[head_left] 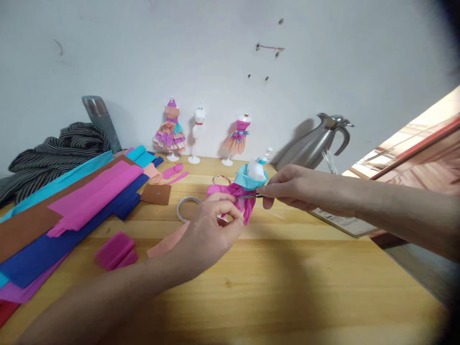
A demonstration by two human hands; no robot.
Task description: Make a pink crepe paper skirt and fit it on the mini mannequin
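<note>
My left hand (212, 225) is closed in a pinch on the magenta crepe-paper skirt (241, 200) of a small doll mannequin (253, 172) that wears a turquoise top. My right hand (293, 188) is closed around a thin metal tool (248, 195), apparently tweezers or small scissors, whose tip touches the skirt. Both hands hover just above the wooden table (287, 278). A tape roll (187, 207) and a peach paper strip (165, 242) lie just left of my left hand.
Crepe-paper sheets (72, 211) in blue, pink, brown and turquoise cover the left side, with a folded magenta piece (115, 250). Three mannequins (197, 134) stand by the wall, two in paper dresses. A steel jug (316, 141), a striped cloth (53, 153) and a flask (98, 117) are behind.
</note>
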